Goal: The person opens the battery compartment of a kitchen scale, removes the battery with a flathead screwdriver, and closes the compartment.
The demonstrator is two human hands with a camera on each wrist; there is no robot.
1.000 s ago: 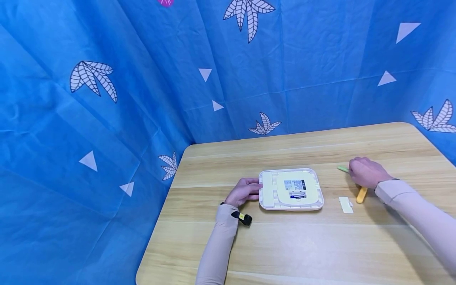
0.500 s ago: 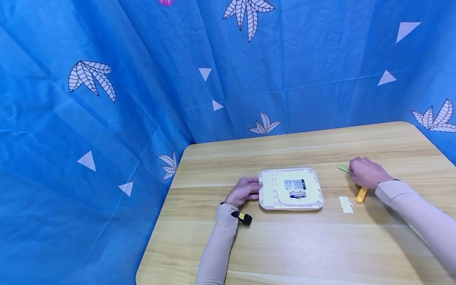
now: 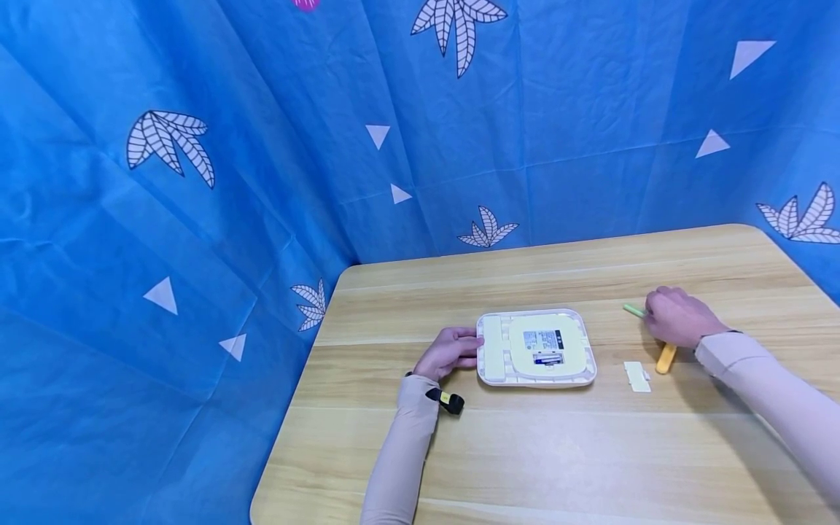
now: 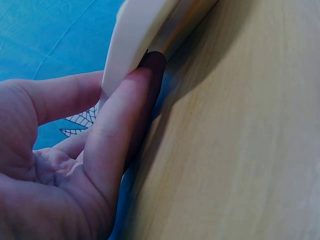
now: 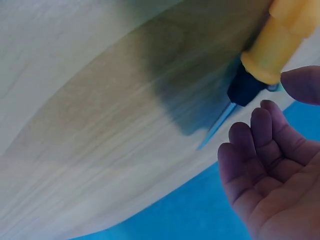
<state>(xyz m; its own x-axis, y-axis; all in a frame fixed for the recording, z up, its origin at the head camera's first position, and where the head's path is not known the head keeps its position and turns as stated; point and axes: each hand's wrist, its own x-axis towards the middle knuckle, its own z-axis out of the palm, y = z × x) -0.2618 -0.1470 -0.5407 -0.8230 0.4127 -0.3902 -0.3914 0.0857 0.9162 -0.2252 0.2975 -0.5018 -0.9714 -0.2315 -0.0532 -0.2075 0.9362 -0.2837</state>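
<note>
A white rounded-rectangle device (image 3: 499,350) lies underside up, with a label and an uncovered battery compartment (image 3: 547,359) holding blue-and-silver batteries. My left hand (image 3: 448,354) pinches its left edge; in the left wrist view the device's rim (image 4: 127,45) runs between thumb and fingers. Over to the right, my right hand (image 3: 679,318) is low over a yellow-handled screwdriver (image 5: 272,47) and a thin green rod (image 3: 633,311). The screwdriver's metal shaft lies beside loosely bent fingertips, with the thumb close to its handle. I cannot tell whether this hand grips the green rod.
A small white battery cover (image 3: 637,377) lies between the device and the yellow handle. All of this sits on a light wood table (image 3: 551,452) with rounded corners. A blue patterned curtain (image 3: 558,109) hangs behind it and along the left side.
My right hand has shifted very slightly to the right. The left hand, the device and the cover stay where they were.
</note>
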